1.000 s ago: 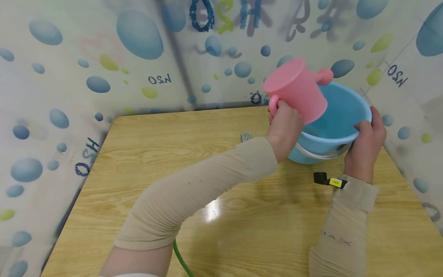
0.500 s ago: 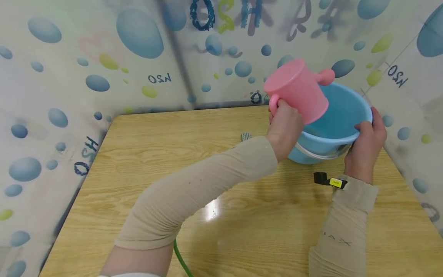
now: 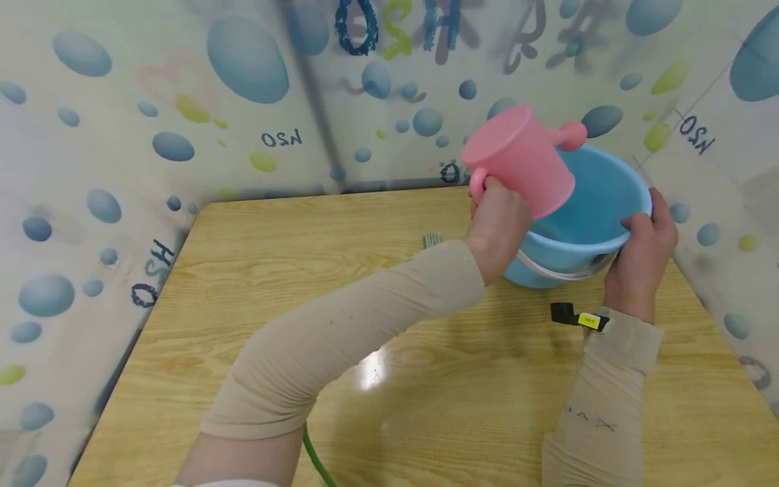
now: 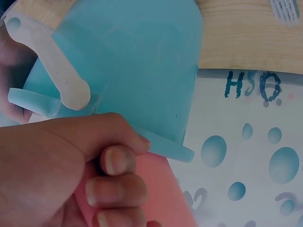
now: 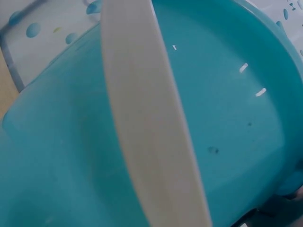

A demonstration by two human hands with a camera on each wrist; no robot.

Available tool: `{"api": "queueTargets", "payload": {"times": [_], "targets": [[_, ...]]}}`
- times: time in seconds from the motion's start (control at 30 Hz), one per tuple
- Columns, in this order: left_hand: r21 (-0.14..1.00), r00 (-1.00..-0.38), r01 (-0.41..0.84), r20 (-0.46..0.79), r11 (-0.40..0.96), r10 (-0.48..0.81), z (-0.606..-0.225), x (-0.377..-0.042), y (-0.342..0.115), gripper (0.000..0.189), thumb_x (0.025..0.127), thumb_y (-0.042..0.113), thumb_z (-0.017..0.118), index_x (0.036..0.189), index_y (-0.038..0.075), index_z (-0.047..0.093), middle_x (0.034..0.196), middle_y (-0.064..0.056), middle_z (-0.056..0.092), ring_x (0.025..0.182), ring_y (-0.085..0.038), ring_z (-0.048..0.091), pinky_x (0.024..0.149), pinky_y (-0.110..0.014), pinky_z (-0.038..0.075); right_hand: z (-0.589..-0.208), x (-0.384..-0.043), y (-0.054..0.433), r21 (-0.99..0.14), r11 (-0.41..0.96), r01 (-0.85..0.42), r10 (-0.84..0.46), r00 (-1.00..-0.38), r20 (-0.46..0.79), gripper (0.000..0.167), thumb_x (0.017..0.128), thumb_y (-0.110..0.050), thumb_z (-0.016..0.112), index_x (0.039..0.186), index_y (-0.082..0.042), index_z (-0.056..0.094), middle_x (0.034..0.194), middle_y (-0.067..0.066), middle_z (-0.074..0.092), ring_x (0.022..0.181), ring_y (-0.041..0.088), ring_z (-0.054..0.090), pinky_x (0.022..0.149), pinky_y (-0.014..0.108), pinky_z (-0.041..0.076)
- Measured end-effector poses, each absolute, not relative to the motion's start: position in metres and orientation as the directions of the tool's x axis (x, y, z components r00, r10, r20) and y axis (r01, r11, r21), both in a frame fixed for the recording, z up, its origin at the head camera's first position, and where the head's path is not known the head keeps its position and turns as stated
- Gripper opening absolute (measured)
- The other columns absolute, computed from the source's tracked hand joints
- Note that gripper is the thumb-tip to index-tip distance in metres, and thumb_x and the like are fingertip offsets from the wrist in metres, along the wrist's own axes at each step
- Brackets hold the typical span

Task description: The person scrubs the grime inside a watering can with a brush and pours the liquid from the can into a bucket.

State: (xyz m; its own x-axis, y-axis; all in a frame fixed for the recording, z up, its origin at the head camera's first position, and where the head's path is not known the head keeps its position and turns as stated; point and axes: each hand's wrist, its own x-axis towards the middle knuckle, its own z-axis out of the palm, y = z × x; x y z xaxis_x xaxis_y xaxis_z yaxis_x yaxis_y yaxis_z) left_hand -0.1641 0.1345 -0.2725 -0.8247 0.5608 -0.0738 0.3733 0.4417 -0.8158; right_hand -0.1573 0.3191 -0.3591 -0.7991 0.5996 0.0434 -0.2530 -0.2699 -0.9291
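Note:
My left hand (image 3: 500, 223) grips the loop handle of a pink watering can (image 3: 528, 161). The can is tipped above the near-left rim of a light blue bucket (image 3: 605, 196), its round-ended knob pointing right. Curled fingers of that hand (image 4: 116, 194) show in the left wrist view, with the pink wall (image 4: 163, 189) beside them. My right hand (image 3: 644, 260) holds the bucket's right rim, thumb on the inner side and fingers outside. The bucket tilts toward me, its pale bail handle (image 5: 147, 109) hanging against the near wall. Whatever lies deep inside is partly hidden by the can.
A wooden table (image 3: 274, 270) carries the bucket near its back right corner. A small grey patterned piece (image 3: 433, 240) lies left of the bucket. One green hose-like strand (image 3: 318, 456) runs at the front edge. Bubble-printed walls (image 3: 243, 135) enclose the table.
Almost nothing differs. The watering can, bucket and both hands have shifted very slightly left in the head view, with the grips unchanged.

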Motion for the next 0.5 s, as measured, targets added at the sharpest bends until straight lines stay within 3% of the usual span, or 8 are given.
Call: {"api": "queueTargets", "payload": {"times": [0.5], "targets": [[-0.801,-0.823,0.39,-0.083,0.453,0.562,-0.2733,-0.1663,0.1311,0.017,0.077,0.001,0.033,0.072,0.016,0.04,0.065,0.009,0.043,0.055,-0.011,0.038,0.051,-0.027,0.027,-0.3601,-0.1595,0.319,-0.937,-0.265,-0.228,0.61,-0.792,0.02,0.051,0.08,-0.001,0.042,0.126,-0.021,0.05,0.131,-0.002,0.041,0.122,0.014,0.031,0.103,0.032,0.021]]}}
